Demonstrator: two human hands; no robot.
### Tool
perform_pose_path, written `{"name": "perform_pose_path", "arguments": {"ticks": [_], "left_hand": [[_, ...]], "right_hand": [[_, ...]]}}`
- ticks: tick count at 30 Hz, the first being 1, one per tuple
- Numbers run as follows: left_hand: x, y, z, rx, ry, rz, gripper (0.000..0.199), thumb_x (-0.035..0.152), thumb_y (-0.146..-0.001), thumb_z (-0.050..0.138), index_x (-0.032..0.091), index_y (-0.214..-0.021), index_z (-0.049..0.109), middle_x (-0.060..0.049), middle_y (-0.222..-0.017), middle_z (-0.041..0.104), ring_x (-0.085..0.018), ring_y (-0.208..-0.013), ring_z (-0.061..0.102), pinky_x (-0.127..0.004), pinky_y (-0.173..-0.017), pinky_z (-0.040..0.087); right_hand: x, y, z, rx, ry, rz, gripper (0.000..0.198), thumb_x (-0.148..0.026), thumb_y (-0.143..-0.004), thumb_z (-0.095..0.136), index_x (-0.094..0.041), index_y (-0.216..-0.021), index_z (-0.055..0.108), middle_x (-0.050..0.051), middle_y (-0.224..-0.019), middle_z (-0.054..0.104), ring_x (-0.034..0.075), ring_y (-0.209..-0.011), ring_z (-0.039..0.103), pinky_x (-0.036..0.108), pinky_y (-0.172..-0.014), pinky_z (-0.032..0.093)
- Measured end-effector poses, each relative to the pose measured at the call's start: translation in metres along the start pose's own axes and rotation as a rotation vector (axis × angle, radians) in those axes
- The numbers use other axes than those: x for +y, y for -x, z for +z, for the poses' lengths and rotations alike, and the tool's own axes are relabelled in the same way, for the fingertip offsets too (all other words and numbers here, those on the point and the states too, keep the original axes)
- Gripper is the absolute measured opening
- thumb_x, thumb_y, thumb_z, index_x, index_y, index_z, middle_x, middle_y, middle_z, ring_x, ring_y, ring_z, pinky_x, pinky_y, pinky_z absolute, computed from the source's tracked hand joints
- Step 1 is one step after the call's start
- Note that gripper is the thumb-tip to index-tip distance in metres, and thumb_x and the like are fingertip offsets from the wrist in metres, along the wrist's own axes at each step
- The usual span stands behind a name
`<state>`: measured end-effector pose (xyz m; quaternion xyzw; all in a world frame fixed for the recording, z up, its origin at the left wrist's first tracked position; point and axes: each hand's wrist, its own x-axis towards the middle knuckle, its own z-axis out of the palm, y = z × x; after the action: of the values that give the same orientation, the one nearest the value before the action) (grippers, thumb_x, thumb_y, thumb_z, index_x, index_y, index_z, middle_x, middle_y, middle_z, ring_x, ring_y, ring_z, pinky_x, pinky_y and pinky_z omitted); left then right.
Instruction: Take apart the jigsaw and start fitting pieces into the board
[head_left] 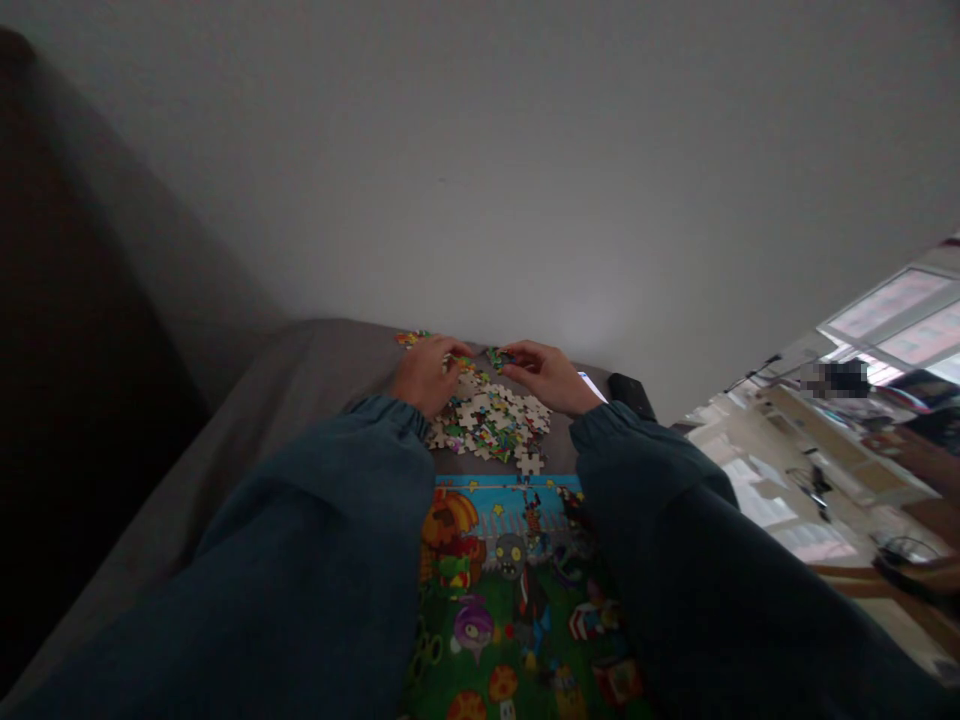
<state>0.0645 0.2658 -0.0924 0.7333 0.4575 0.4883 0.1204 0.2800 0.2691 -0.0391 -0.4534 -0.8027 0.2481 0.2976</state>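
A heap of jigsaw puzzle pieces (495, 415) lies on the grey bed cover, some showing pale backs and others printed colours. At the heap's upper left, my left hand (429, 375) is closed, thumb and fingers curled at a colourful puzzle piece (465, 364), partly hidden by the fingers. My right hand (546, 376) pinches a green and dark puzzle piece (496, 357) beyond the heap. More coloured pieces (410, 339) lie past my left knuckles. Nearer to me is a printed picture sheet (517, 600) with cartoon zombie, pumpkin and plant figures; my sleeves cover its sides.
A grey wall (480, 180) rises right behind the bed cover (322, 365). By my right wrist are a lit phone-like screen (592, 386) and a black object (631, 394). Desks with papers and cables (795, 500) stand lower down at the right.
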Motion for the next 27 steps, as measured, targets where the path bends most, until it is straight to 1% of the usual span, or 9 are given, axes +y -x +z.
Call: {"name": "perform_pose_path", "arguments": {"ticks": [2,4,6,9,12,16,18,23,27], "left_hand": [[-0.002,0.001,-0.002,0.025,-0.149,-0.091,0.026,0.013,-0.082,0.053,0.021,-0.099,0.071,-0.011,-0.112,0.069,-0.031,-0.114,0.058,-0.053,-0.104,0.039],[-0.005,0.005,-0.003,0.012,-0.305,-0.189,0.028,0.023,-0.088,0.051,0.022,-0.109,0.070,-0.013,-0.129,0.063,-0.036,-0.129,0.047,-0.064,-0.111,0.024],[-0.008,0.009,-0.004,-0.062,-0.431,-0.255,0.036,0.032,-0.093,0.045,0.021,-0.120,0.065,-0.014,-0.144,0.052,-0.037,-0.140,0.035,-0.068,-0.113,0.015],[-0.013,0.012,-0.002,-0.206,-0.530,-0.254,0.044,0.037,-0.097,0.034,0.019,-0.128,0.060,-0.016,-0.148,0.048,-0.035,-0.140,0.037,-0.061,-0.115,0.020],[-0.013,0.010,0.002,-0.282,-0.511,-0.176,0.044,0.034,-0.099,0.031,0.018,-0.129,0.059,-0.014,-0.139,0.056,-0.029,-0.131,0.048,-0.050,-0.113,0.029],[-0.010,0.008,0.010,-0.342,-0.317,-0.089,0.043,0.031,-0.099,0.036,0.015,-0.133,0.057,-0.015,-0.133,0.060,-0.027,-0.125,0.054,-0.039,-0.107,0.039],[-0.009,0.007,0.014,-0.329,-0.183,-0.067,0.042,0.032,-0.098,0.038,0.016,-0.131,0.058,-0.014,-0.131,0.062,-0.027,-0.122,0.056,-0.039,-0.106,0.042],[-0.009,0.001,0.018,-0.257,0.162,-0.024,0.032,0.021,-0.093,0.044,0.016,-0.116,0.066,-0.011,-0.117,0.070,-0.025,-0.112,0.063,-0.039,-0.101,0.046],[-0.008,-0.006,0.015,-0.133,0.411,-0.111,0.033,0.010,-0.086,0.045,0.017,-0.106,0.071,-0.007,-0.106,0.073,-0.022,-0.102,0.066,-0.037,-0.096,0.049]], "right_hand": [[0.006,0.003,-0.004,-0.044,0.151,0.038,0.039,-0.040,-0.087,0.066,-0.019,-0.119,0.067,0.009,-0.100,0.072,0.022,-0.087,0.066,0.045,-0.087,0.054],[0.010,0.013,-0.007,-0.110,0.268,0.062,0.060,-0.052,-0.087,0.063,-0.018,-0.136,0.056,0.016,-0.125,0.065,0.029,-0.112,0.061,0.051,-0.100,0.047],[0.012,0.028,-0.008,-0.209,0.350,0.098,0.091,-0.067,-0.081,0.063,-0.018,-0.152,0.036,0.020,-0.151,0.044,0.035,-0.136,0.043,0.056,-0.112,0.034],[0.012,0.053,-0.003,-0.387,0.452,0.209,0.117,-0.082,-0.071,0.060,-0.021,-0.159,0.013,0.019,-0.163,0.018,0.039,-0.149,0.020,0.060,-0.117,0.022],[0.011,0.065,0.008,-0.383,0.551,0.240,0.101,-0.082,-0.080,0.047,-0.026,-0.158,0.017,0.017,-0.163,0.019,0.040,-0.149,0.016,0.067,-0.114,0.019],[0.011,0.055,0.025,-0.256,0.646,0.159,0.070,-0.069,-0.092,0.042,-0.019,-0.140,0.049,0.020,-0.150,0.041,0.039,-0.139,0.035,0.064,-0.108,0.032],[0.013,0.043,0.031,-0.203,0.628,0.094,0.059,-0.061,-0.093,0.048,-0.015,-0.129,0.056,0.021,-0.140,0.050,0.037,-0.132,0.044,0.059,-0.106,0.037],[0.018,0.012,0.031,-0.110,0.402,-0.076,0.043,-0.032,-0.090,0.061,-0.014,-0.129,0.055,0.017,-0.131,0.061,0.026,-0.120,0.057,0.045,-0.105,0.042],[0.013,-0.007,0.019,-0.071,0.287,-0.104,0.025,-0.030,-0.092,0.054,-0.016,-0.110,0.066,0.008,-0.102,0.072,0.022,-0.093,0.065,0.040,-0.089,0.049]]}}
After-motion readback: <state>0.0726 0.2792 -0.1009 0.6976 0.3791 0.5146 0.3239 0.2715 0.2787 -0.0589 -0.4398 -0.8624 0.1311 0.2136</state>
